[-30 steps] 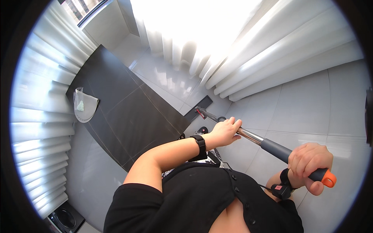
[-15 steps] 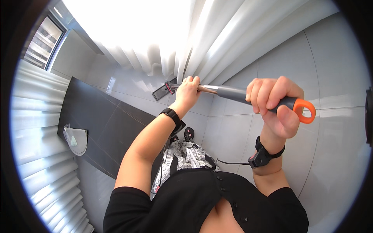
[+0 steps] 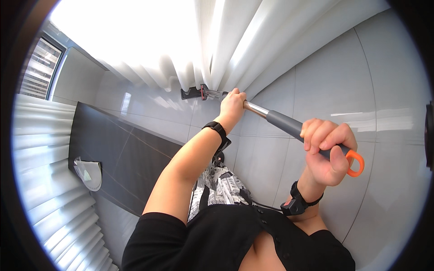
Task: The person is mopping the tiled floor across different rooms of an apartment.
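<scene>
I hold a flat mop (image 3: 285,123) slantwise in front of me, gripping it with both hands. Fingers of my left hand (image 3: 232,107) wrap around the lower shaft, where grey gives way to metal. Near the orange hanging loop (image 3: 356,163), my right hand (image 3: 329,145) is closed around the dark grey grip, thumb raised. The dark, flat mop head (image 3: 191,93) lies on the tiled floor against the hem of the white curtain (image 3: 235,54), and its far edge is partly under the cloth.
To the left stands a dark grey table (image 3: 122,149) with a clear-and-white pouch-like item (image 3: 89,174) on its surface. Another white curtain (image 3: 43,153) hangs along the left side, below a window (image 3: 43,65). Grey glossy tiles (image 3: 330,99) cover the floor on the right.
The mop head has swung round and moved up toward the curtain hem. My left hand has shifted slightly right, and my right hand has come lower with the grip end.
</scene>
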`<action>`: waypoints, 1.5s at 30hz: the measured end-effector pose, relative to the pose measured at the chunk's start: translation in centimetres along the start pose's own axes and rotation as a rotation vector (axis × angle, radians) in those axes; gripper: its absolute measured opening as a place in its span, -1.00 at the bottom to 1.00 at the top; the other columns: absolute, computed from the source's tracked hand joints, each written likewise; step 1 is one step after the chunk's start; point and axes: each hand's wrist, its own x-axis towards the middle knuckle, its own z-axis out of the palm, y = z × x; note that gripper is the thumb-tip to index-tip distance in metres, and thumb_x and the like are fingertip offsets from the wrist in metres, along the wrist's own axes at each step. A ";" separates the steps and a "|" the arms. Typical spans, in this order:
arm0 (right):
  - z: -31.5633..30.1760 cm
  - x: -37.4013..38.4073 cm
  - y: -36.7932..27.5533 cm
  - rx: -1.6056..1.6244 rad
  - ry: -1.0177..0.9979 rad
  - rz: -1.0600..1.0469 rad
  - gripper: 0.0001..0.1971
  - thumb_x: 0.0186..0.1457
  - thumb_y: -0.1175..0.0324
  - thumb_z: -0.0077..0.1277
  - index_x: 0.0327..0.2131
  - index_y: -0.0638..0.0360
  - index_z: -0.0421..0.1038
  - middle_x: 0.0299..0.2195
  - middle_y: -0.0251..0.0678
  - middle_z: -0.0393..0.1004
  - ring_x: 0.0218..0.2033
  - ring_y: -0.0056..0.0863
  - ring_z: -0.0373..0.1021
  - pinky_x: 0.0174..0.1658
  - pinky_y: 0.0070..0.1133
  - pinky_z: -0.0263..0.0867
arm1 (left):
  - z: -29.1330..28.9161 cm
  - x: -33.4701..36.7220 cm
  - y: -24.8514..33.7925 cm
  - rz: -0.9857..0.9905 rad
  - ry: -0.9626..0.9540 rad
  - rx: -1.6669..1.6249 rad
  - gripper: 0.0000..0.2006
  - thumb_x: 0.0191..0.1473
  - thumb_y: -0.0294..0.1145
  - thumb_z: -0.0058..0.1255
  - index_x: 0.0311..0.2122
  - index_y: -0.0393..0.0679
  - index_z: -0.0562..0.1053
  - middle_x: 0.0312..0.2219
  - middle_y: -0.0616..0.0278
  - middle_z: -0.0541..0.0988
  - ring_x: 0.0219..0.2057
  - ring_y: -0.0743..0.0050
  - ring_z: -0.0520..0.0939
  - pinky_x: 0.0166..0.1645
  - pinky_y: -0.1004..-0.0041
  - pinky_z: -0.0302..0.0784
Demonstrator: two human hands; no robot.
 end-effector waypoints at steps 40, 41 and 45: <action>-0.7 6.7 -5.1 -0.480 0.412 0.116 -0.74 0.06 0.23 -0.27 -0.63 0.07 0.07 -0.79 -0.40 0.10 -0.77 -0.60 -0.03 -0.50 -0.56 -0.03 | 1.1 -0.9 8.5 -0.043 -0.069 -0.166 -0.94 -0.32 -0.42 0.07 -0.61 -0.09 0.45 -0.54 0.29 0.42 -0.43 0.26 0.51 -0.42 0.33 0.44; -1.2 7.9 -4.8 -0.468 0.376 0.129 -0.74 0.06 0.23 -0.27 -0.63 0.07 0.07 -0.79 -0.40 0.10 -0.77 -0.60 -0.03 -0.50 -0.56 -0.03 | 1.2 -0.5 8.6 -0.062 -0.029 -0.181 -0.94 -0.29 -0.40 0.06 -0.61 -0.10 0.45 -0.56 0.29 0.42 -0.45 0.26 0.51 -0.43 0.33 0.43; -2.5 10.8 -3.0 -0.404 0.254 0.178 -0.76 0.06 0.24 -0.28 -0.61 0.07 0.08 -0.78 -0.39 0.10 -0.76 -0.59 -0.02 -0.50 -0.55 -0.02 | 1.5 1.7 7.9 -0.161 0.006 -0.141 -0.94 -0.28 -0.40 0.06 -0.60 -0.11 0.46 -0.57 0.29 0.41 -0.47 0.25 0.51 -0.43 0.34 0.43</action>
